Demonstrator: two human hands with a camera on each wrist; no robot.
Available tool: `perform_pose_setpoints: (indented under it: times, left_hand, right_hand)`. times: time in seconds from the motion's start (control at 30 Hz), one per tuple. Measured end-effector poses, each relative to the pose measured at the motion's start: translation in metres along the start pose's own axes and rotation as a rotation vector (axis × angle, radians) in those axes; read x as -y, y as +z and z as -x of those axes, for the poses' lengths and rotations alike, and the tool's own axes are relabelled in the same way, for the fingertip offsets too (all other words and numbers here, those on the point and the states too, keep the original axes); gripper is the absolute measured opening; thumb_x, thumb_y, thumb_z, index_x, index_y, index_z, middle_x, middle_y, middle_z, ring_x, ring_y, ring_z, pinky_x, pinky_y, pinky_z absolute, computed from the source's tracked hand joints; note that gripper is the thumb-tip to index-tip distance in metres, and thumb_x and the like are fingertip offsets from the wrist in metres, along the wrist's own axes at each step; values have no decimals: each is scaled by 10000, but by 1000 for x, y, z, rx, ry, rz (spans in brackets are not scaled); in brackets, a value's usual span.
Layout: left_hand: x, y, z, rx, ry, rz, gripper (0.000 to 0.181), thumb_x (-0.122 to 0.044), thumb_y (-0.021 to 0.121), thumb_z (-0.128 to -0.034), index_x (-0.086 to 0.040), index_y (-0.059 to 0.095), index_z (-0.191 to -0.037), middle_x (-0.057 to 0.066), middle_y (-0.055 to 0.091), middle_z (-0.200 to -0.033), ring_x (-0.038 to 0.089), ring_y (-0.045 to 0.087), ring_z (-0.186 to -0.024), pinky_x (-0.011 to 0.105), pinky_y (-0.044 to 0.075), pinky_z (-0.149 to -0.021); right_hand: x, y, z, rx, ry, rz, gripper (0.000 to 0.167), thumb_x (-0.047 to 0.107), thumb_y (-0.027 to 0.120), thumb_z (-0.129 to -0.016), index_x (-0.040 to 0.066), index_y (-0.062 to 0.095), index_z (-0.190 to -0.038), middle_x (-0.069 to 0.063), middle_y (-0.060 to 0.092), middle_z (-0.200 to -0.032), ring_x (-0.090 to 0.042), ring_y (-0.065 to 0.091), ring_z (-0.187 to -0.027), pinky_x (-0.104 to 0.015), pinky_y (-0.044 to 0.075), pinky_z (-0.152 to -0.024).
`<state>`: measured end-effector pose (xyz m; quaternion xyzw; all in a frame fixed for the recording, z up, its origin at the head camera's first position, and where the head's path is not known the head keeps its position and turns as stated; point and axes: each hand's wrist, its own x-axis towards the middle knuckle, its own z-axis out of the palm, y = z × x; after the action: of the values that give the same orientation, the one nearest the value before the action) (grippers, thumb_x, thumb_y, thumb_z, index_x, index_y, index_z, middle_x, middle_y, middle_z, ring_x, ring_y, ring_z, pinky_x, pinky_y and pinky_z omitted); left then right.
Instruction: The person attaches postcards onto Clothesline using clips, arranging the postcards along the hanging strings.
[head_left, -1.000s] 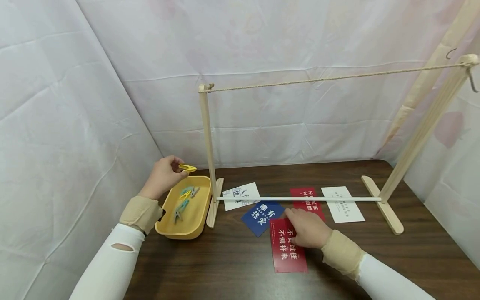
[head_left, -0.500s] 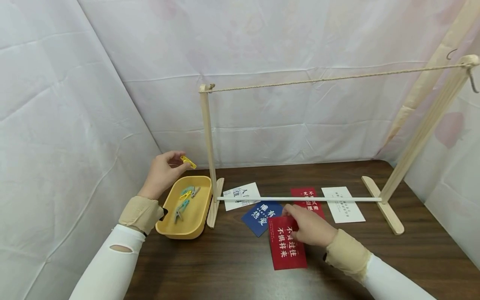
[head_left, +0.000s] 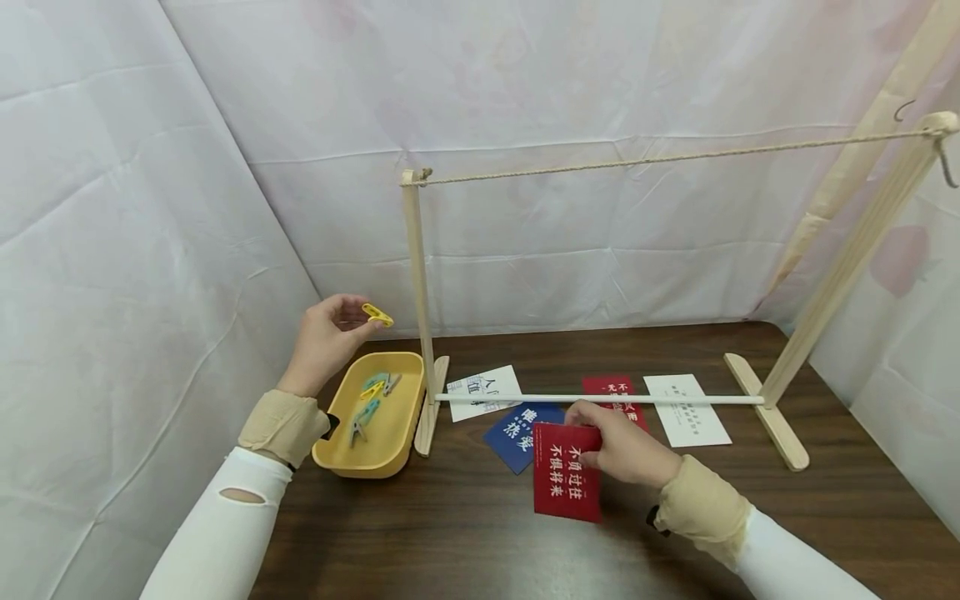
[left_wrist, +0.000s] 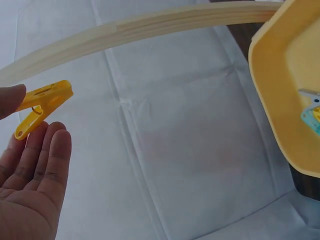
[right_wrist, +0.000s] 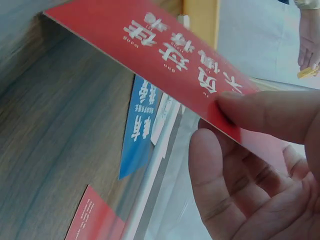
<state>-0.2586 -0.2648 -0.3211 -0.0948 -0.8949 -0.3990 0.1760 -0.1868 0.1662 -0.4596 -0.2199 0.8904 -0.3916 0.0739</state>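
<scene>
The left hand point(head_left: 326, 342) is raised near the far end of the yellow tray point(head_left: 386, 454) and pinches a yellow clothespin point(left_wrist: 52, 93). In the left wrist view the thumb point(left_wrist: 9, 101) lies on one arm of the pin and a fingertip meets the end of the other, while the remaining fingers point(left_wrist: 55, 162) reach forward below, slightly bent. The pin is just left of the left post point(head_left: 417, 258), apart from it.

The right hand point(head_left: 633, 446) grips a red card point(head_left: 551, 479) with white characters by one edge — thumb on the printed face, fingers behind. The card is lifted off the bench point(head_left: 450, 537), tilted, on the near side of the white rod point(head_left: 555, 397), and in the head view it hides one corner of the blue card point(head_left: 506, 437).

That blue card lies flat, as do a white card point(head_left: 468, 410) beside the left post, a second red card point(head_left: 600, 385) partly hidden by the right hand, and another white card point(head_left: 686, 429) farther right. The rod passes above all four.

Inside the tray rest several clothespins point(head_left: 367, 411) — teal, yellow and grey. A rope point(head_left: 637, 162) runs high between the left post and the right post point(head_left: 847, 267).
</scene>
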Motion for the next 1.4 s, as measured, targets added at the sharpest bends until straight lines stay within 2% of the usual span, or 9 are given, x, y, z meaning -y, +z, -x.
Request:
perform_pose_setpoints:
  times: [0.23, 0.47, 0.67, 0.9, 1.2, 1.4]
  left_hand:
    - [-2, -1, 0, -1, 11, 18, 325, -93, 823, -973, 40, 707, -1246, 227, 777, -1185, 110, 699, -985, 63, 537, -809]
    - [-6, -2, 0, -15, 24, 55, 313, -79, 826, -965, 52, 719, -1228, 240, 774, -1154, -44, 670, -896, 75, 557, -799]
    - [-11, -3, -4, -19, 32, 77, 309, -70, 830, -958, 53, 733, -1225, 253, 768, -1144, -47, 671, -887, 81, 565, -795]
    - [-20, -4, -7, -10, 19, 95, 316, -100, 838, -959, 47, 740, -1221, 253, 771, -1150, -30, 688, -883, 93, 570, -805]
    - [-29, -8, -10, 2, 22, 161, 333, -106, 843, -953, 40, 741, -1234, 227, 759, -1147, 18, 712, -893, 123, 587, -820]
    - [-31, -9, -12, -6, 41, 167, 332, -116, 853, -948, 40, 750, -1222, 234, 762, -1145, 4, 713, -905, 118, 587, -828]
  right_hand:
    - [3, -2, -2, -38, -15, -32, 347, -27, 874, -856, 123, 620, -1039, -27, 765, -1037, -171, 679, -915, -362, 626, -795]
    - [5, -7, -5, -60, -39, -48, 204, -29, 818, -902, 81, 700, -1028, -47, 788, -993, -137, 691, -842, -299, 597, -736]
    - [6, -14, -9, -94, -63, -50, 150, 21, 835, -916, 49, 802, -1060, -26, 785, -953, -97, 692, -810, -250, 602, -715]
    - [10, -22, -14, -107, -91, -75, 112, 22, 833, -923, 15, 829, -1035, -44, 801, -887, -78, 673, -743, -239, 585, -652]
    - [16, -27, -20, -150, -40, -84, 135, 51, 826, -943, 21, 845, -1074, -78, 827, -955, -117, 718, -797, -268, 608, -702]
    - [19, -33, -26, -189, -34, -89, 132, 42, 827, -939, 41, 847, -1070, -93, 827, -965, -141, 722, -800, -284, 605, -722]
